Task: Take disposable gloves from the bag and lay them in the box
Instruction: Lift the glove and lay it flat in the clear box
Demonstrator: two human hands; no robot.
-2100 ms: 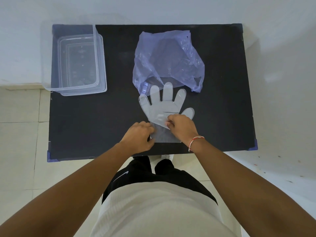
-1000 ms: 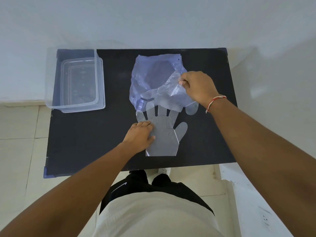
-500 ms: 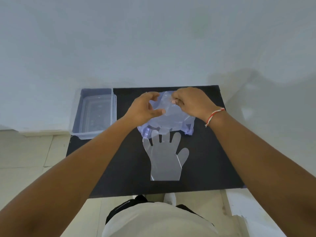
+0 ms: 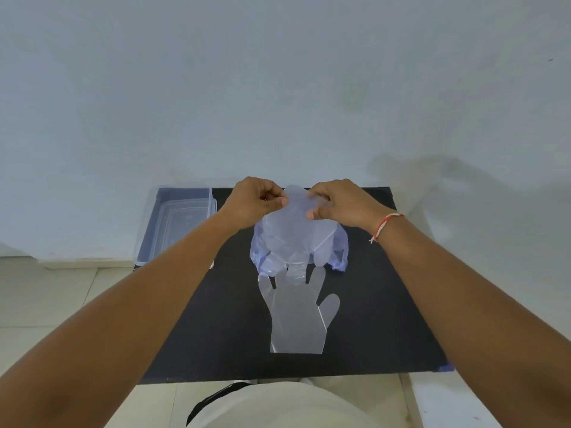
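My left hand [image 4: 253, 200] and my right hand [image 4: 336, 202] pinch the top edge of a thin clear glove [image 4: 293, 233], held up over the far middle of the black table [image 4: 386, 304]. Its fingers hang down. The purple plastic bag [image 4: 340, 248] shows right behind it at both sides; I cannot tell whether the bag is also gripped. A second clear glove [image 4: 296, 316] lies flat on the table nearer to me, fingers pointing away. The clear plastic box [image 4: 173, 220] stands at the table's far left corner.
A pale wall rises right behind the table. Tiled floor shows to the left and in front of the table. A white ledge sits at the lower right. My legs stand at the near table edge.
My left hand left the flat glove and joined my right hand at the bag. Both hands have risen, and a clear glove now hangs from them. The camera has tilted upward.
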